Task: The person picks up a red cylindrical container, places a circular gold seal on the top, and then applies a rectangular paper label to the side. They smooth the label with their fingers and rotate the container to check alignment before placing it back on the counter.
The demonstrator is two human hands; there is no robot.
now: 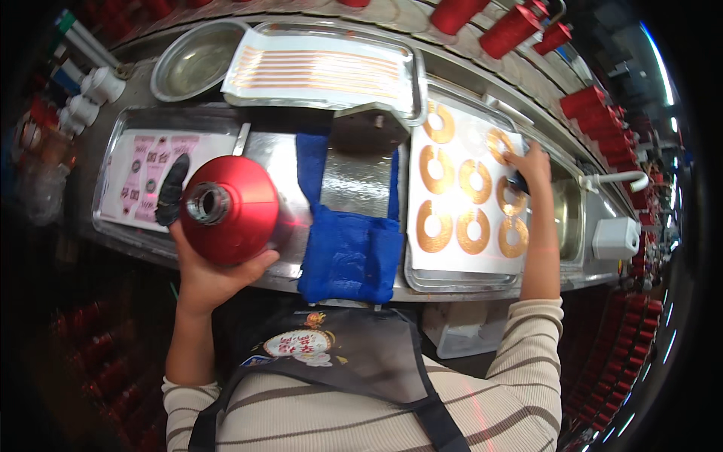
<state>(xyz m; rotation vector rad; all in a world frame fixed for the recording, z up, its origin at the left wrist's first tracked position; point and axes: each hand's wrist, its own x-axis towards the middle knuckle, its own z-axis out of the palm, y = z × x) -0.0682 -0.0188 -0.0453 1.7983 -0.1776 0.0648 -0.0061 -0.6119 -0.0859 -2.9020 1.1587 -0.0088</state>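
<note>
Clasps seemingly bare red bottle [252, 207] in left hand [207, 280]; reaches with right hand [535, 164] over white sheet [459, 262], with gold rings [465, 182] remaining beside it; cannot tell whether pinching.

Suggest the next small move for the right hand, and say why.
Probably ease the gold ring shape off the white sheet with the right hand: that hand is at the ring, by the sheet's far right corner, while the left hand holds the red bottle.

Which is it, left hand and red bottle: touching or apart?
Touching: the head view shows the left hand cupped against the near side of the red bottle, no gap visible.
</note>
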